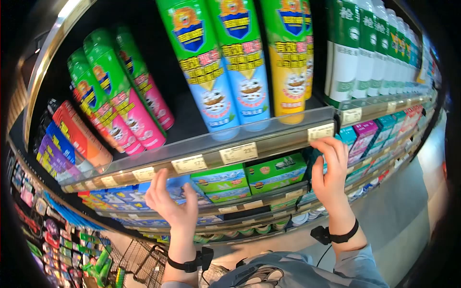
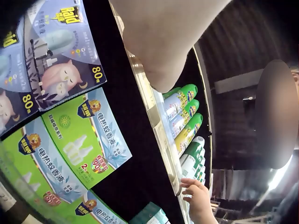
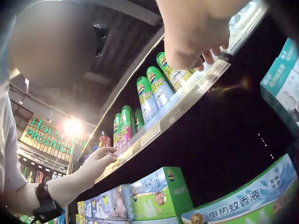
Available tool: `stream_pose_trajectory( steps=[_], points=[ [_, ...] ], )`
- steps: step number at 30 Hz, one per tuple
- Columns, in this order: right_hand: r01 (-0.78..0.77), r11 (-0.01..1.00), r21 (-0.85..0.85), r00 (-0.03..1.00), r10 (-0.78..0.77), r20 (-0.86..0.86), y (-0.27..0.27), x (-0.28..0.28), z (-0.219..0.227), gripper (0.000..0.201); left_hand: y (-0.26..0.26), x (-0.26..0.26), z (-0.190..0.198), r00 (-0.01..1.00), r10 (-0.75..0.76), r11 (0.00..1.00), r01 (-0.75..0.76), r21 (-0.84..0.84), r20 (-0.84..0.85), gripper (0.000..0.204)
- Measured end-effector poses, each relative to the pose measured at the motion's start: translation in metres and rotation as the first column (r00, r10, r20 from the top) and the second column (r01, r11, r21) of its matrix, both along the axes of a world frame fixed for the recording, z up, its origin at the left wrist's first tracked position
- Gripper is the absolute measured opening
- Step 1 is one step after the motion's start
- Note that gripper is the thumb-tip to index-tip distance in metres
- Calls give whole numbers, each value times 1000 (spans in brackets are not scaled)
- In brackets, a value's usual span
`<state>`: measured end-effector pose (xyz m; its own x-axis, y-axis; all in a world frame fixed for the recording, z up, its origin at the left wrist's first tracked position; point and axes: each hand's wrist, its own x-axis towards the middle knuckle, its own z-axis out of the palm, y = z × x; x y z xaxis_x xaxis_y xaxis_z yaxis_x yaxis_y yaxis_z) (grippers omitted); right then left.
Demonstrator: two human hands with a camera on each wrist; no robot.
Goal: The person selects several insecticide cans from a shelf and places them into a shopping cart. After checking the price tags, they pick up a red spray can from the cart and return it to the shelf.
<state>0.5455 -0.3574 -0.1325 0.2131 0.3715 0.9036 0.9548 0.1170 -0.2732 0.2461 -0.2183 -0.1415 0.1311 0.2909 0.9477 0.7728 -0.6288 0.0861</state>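
Note:
Both bare hands are raised at the front edge of a store shelf, with nothing held in either. My left hand has its fingertips right at the price strip, thumb spread apart from the loosely bent fingers. Farther right along the same strip, the fingertips of my right hand overlap a price tag. Above the hands stand blue spray cans and yellow spray cans with green tops. Pink spray cans lean to the left in the head view.
Green boxes of mosquito liquid sit on the shelf below, beside Raid boxes. White and green bottles line the upper right. A wire cart stands at lower left, near hanging goods. Grey floor lies at right.

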Motion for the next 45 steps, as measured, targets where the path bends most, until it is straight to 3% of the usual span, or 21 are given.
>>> stream_pose_trajectory(
  steps=[3,6,7,8,13,17,19,23,29,32,37,39,43,45],
  points=[
    [-80,996,-33,997,80,-2,6,-17,-6,36,-7,-4,-6,999,-19,1000,20,-25,29,47],
    [-219,974,-61,976,217,-32,16,-41,-17,35,-15,-15,-22,988,-150,984,153,-91,38,29],
    [-277,958,-74,961,276,-28,20,-49,-21,35,-20,-21,-28,993,-111,990,115,-84,51,29],
    [-331,938,-99,943,328,-51,25,-57,-27,34,-25,-29,-35,989,-148,982,147,-119,-3,28],
    [-623,756,-203,782,601,-163,56,-94,-67,24,-50,-85,-78,989,-100,957,66,-282,-106,26],
    [-741,592,-318,663,720,-206,72,-133,-82,20,-89,-149,-109,988,-58,849,-27,-528,-143,19],
    [-796,493,-351,584,778,-232,77,-148,-96,20,-109,-180,-122,990,28,825,-99,-557,-135,17],
    [-775,418,-473,592,742,-315,82,-205,-114,20,-156,-243,-134,976,209,742,-202,-639,-65,12],
    [-852,164,-498,333,903,-272,101,-343,-120,20,-207,-344,-135,930,363,705,-311,-637,-53,12],
    [-844,28,-536,229,922,-312,98,-428,-116,18,-250,-406,-138,841,540,591,-392,-705,-15,12],
    [-838,-118,-533,20,969,-245,83,-578,-108,22,-317,-505,-145,729,685,521,-497,-694,-8,12],
    [-803,-180,-568,-47,969,-241,79,-629,-109,25,-337,-539,-149,627,779,446,-571,-689,-16,13],
    [-751,-224,-620,-102,969,-227,73,-702,-98,28,-357,-586,-153,552,834,373,-548,-749,11,12],
    [-739,-216,-638,-71,967,-245,79,-727,-96,28,-359,-606,-157,553,833,372,-528,-764,23,12]
  ],
)
